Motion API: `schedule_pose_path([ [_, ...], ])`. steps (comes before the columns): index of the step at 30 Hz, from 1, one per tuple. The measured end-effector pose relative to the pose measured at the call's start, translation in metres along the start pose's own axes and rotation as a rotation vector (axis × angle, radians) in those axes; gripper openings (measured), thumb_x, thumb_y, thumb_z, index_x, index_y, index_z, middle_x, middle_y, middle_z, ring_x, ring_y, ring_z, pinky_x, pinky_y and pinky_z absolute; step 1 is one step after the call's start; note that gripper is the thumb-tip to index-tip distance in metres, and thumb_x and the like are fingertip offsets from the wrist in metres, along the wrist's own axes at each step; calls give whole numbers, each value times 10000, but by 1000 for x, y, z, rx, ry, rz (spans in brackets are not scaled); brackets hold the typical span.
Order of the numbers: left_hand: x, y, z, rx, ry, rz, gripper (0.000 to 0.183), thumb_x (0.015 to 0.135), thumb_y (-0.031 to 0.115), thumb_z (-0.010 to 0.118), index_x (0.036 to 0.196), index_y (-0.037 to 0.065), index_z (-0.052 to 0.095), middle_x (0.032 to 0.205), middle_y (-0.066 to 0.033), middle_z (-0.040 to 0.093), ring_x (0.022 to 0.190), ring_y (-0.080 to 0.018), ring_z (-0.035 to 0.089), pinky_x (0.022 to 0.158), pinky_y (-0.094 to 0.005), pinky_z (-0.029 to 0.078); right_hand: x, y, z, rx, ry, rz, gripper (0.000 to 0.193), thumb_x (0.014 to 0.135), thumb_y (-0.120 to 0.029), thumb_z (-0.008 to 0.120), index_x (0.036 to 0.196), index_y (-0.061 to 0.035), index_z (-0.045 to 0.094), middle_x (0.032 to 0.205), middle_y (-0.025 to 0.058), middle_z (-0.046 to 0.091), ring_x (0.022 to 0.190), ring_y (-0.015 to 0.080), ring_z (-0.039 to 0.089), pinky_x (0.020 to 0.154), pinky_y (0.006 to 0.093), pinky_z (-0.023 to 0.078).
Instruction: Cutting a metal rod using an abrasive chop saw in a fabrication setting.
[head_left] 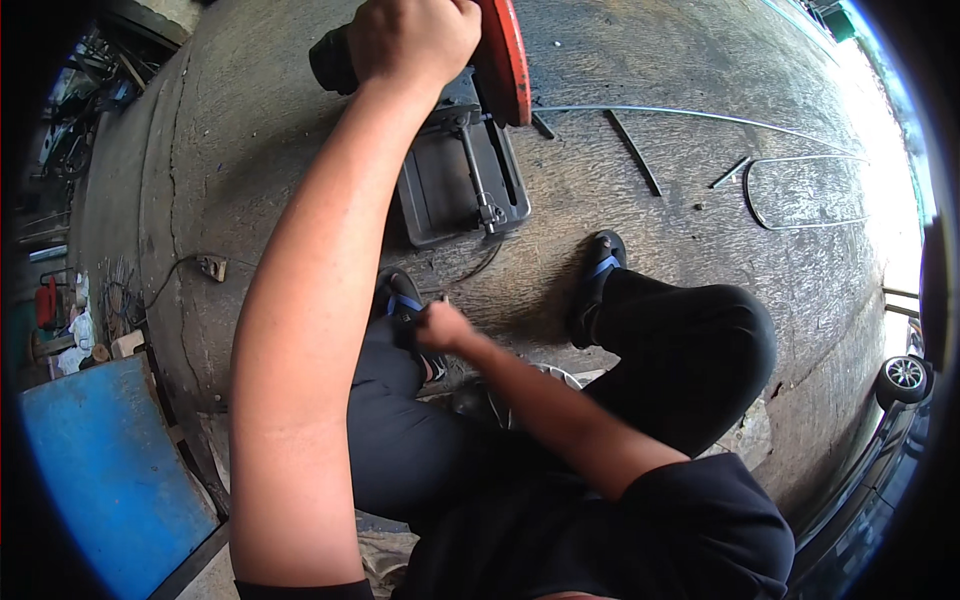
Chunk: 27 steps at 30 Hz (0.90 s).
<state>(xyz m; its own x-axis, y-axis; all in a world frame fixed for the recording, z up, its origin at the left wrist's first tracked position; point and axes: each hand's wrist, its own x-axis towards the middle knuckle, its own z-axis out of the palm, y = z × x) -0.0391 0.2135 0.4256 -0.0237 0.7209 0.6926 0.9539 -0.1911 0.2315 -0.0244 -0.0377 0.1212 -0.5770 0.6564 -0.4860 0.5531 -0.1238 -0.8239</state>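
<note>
My left hand reaches far forward and is closed on top of a cut-off saw, at its handle, most of which the hand covers. The saw has a red blade guard, a black motor end and a dark grey base with a clamp screw along it. My right hand is held low, near my left sandal. Its fingers are curled and slightly blurred, and whatever they may hold is hidden.
A long thin rod runs right from the saw. Short bar pieces and a bent rod lie on the concrete floor. A cable with a plug lies left. A blue panel is near left; a car stands right.
</note>
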Motion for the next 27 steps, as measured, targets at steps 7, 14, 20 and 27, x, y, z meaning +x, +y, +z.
schedule_pose_path([
  [7, 6, 13, 0, -28, -26, -16, 116, 714, 86, 601, 769, -13, 581, 921, -165, 587, 796, -349, 620, 674, -422, 522, 25, 42, -25, 661, 620, 172, 285, 749, -128, 635, 958, 65, 617, 834, 192, 678, 778, 260, 657, 739, 359, 499],
  [14, 2, 4, 0, 5, 3, -12, 97, 704, 74, 602, 751, -7, 575, 899, -157, 594, 774, -338, 626, 643, -422, 517, 36, 70, -87, 1468, 893, 305, 342, 805, -131, 724, 1072, -27, 537, 832, 51, 608, 711, 134, 559, 629, 280, 462],
  [20, 1, 9, -1, 46, 4, -42, 97, 701, 90, 606, 762, 19, 580, 889, -127, 601, 746, -329, 627, 615, -426, 512, 25, 44, -79, 546, 1222, 280, 208, 813, -188, 635, 831, 16, 603, 720, 129, 613, 638, 215, 560, 627, 356, 471],
  [27, -2, 10, -4, 60, 4, -43, 98, 714, 112, 607, 749, 33, 561, 877, -108, 599, 742, -323, 629, 609, -433, 506, -2, -12, 15, 357, 463, 165, 293, 741, -237, 655, 881, 20, 663, 811, 208, 667, 784, 321, 662, 752, 409, 503],
])
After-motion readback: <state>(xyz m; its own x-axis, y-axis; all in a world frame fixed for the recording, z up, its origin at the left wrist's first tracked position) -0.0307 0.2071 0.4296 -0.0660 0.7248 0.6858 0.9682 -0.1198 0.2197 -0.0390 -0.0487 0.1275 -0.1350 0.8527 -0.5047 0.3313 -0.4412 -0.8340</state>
